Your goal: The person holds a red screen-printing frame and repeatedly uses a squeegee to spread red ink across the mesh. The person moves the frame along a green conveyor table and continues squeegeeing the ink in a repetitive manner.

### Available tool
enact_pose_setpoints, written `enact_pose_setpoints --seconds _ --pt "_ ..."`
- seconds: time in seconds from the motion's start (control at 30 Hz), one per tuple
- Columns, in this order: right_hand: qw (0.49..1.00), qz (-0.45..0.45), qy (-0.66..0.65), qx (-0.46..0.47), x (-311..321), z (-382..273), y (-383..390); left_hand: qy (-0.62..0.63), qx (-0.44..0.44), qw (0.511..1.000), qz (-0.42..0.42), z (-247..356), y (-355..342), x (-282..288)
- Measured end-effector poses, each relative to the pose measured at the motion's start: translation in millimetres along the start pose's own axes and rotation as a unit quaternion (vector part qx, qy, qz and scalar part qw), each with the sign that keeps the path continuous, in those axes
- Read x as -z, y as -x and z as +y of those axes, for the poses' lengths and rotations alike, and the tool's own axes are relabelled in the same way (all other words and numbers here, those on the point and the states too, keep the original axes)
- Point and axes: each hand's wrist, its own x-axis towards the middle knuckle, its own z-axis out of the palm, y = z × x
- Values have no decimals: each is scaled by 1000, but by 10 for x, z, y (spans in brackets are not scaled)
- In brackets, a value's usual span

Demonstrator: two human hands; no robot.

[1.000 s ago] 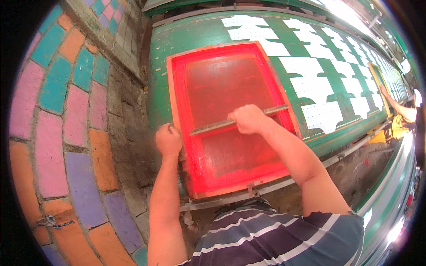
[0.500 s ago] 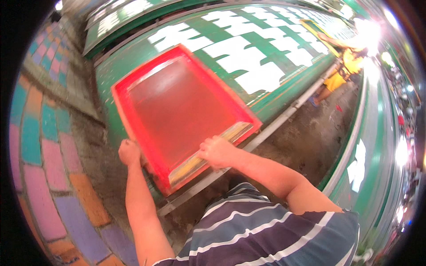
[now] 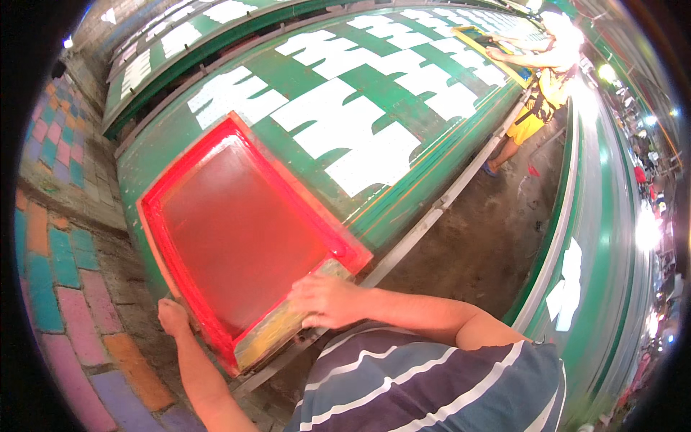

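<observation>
A screen-printing frame (image 3: 327, 216) with red-smeared sides lies on the green table. Its dark reddish mesh (image 3: 234, 230) shines, and wet red ink lines the inner edges. Along the near end rests a yellow-stained wooden squeegee (image 3: 270, 338). My right hand (image 3: 327, 301) is closed over the squeegee's bar right of its middle, the fingers bent across the top. At the frame's near left side, my left hand (image 3: 173, 317) is curled closed against the outer edge; its fingertips are hidden.
White cut fabric pieces (image 3: 371, 158) lie in rows on the green table (image 3: 162, 155). Beyond, a person in yellow (image 3: 543, 108) handles a yellow frame (image 3: 497, 57). A metal rail (image 3: 439, 205) edges the table. Painted bricks (image 3: 79, 302) stand left; another green table (image 3: 597, 288) runs along the right.
My view has shifted, so the frame and table sit lower and further left. Both hands keep their holds. The person in yellow now has both arms on the yellow frame.
</observation>
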Motion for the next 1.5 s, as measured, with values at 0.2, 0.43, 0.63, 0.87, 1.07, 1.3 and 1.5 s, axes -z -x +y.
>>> enact_pose_setpoints --seconds 0.2,0.43,0.63,0.87,1.07,1.3,1.5 --pt "979 139 28 -148 822 852 151 18 141 990 1 72 -22 -99" --pt "936 148 -26 -318 766 1225 185 52 122 991 26 55 28 -93" --pt "902 81 -54 -422 589 1308 108 85 113 990 8 -75 -75 -139" --pt "914 49 87 -392 443 1227 -152 195 124 973 -2 -21 -31 -114" --pt "907 88 132 -389 314 1208 -208 240 132 961 -31 7 8 -53" --pt "897 107 105 -417 428 1078 -335 327 143 932 -60 -136 -52 -129" --pt "915 132 110 -365 725 863 -439 391 169 904 -45 -22 3 -21"
